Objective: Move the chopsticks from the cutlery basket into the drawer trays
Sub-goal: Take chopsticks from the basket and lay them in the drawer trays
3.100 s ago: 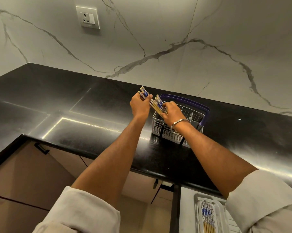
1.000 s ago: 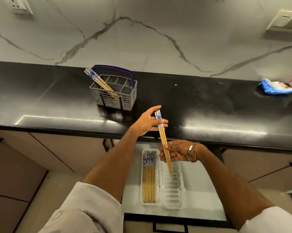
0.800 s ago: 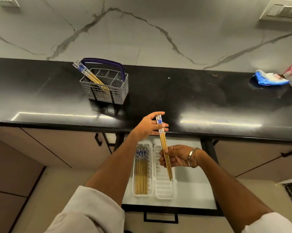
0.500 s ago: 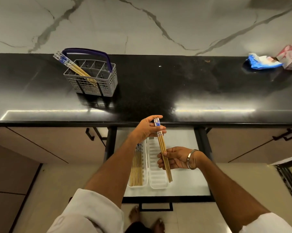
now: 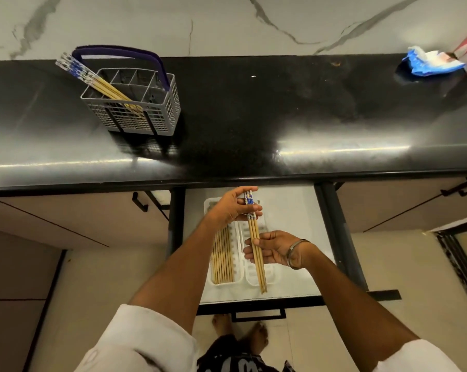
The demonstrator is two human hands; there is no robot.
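Since 3 s ago, a chopstick bundle (image 5: 256, 245) left the basket (image 5: 135, 108), frame upper left; left grip (image 5: 233, 206) pinches tops, right grip (image 5: 274, 251) clamps mid-shaft, aligned w/ empty tray (image 5: 274, 276) for drop.

Person seen from above. Both forearms bare, with white sleeves (image 5: 135, 342) pushed back toward the elbows; right sleeve (image 5: 415, 357) visible at the lower edge. A plain silver-coloured metal bangle (image 5: 294, 253) circles the right wrist. Lower garment dark with a pale printed pattern (image 5: 235, 358). Feet bare (image 5: 256, 331) on the floor.
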